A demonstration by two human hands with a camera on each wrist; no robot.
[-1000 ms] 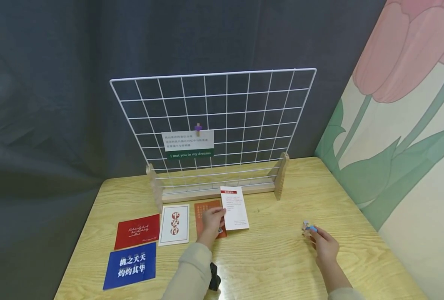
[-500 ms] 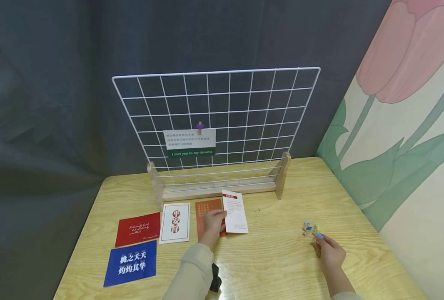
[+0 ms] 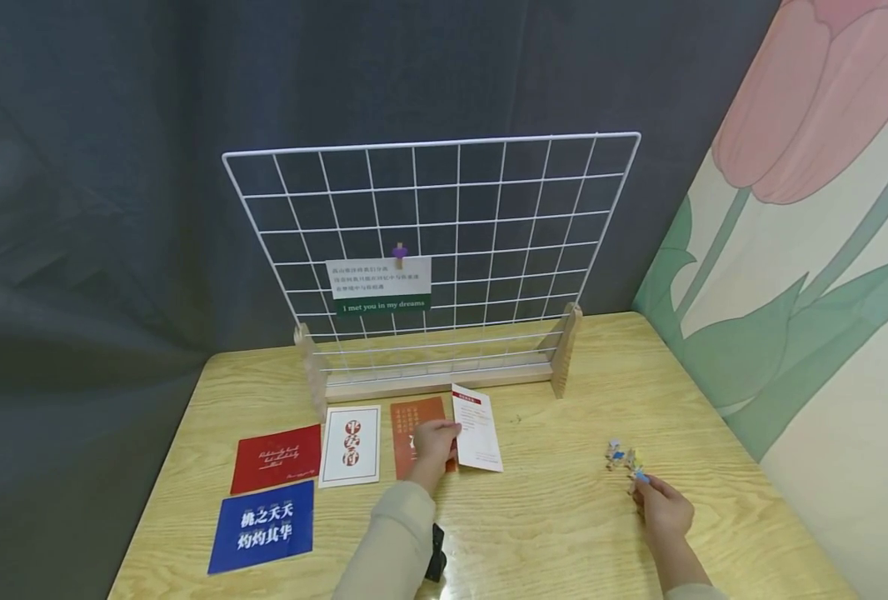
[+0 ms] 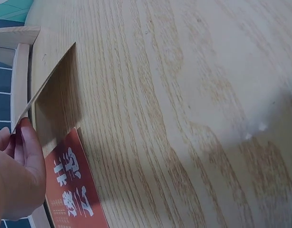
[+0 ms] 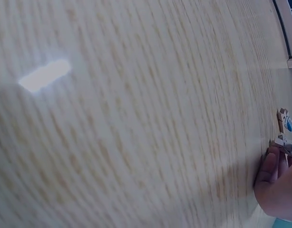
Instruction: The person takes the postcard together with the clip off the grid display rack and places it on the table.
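Note:
My left hand (image 3: 435, 446) pinches a white card (image 3: 480, 433) with a red heading by its left edge. Seen edge-on in the left wrist view, the card (image 4: 50, 78) tilts up off the table. Partly under that hand lies an orange card (image 3: 417, 410) with white characters. At the right, my right hand (image 3: 667, 510) pinches a small clothespin (image 3: 642, 477) with a blue decoration, among a few small decorated clothespins (image 3: 615, 454) on the tabletop. In the right wrist view, only curled fingers (image 5: 269, 166) at the right edge and a bit of the clothespins show.
Behind stands a white wire grid (image 3: 457, 179) on a wooden base (image 3: 436, 383). A white-and-green card (image 3: 380, 287) hangs on it from a purple clothespin (image 3: 400, 254). To the left lie a red card (image 3: 275, 458), a blue card (image 3: 260, 527) and a white card with red circles (image 3: 350, 446).
My right hand has shifted right and nearer with a blue-decorated clothespin, apart from the others. My left hand has moved slightly right and nearer with the white card, uncovering more of the orange card.

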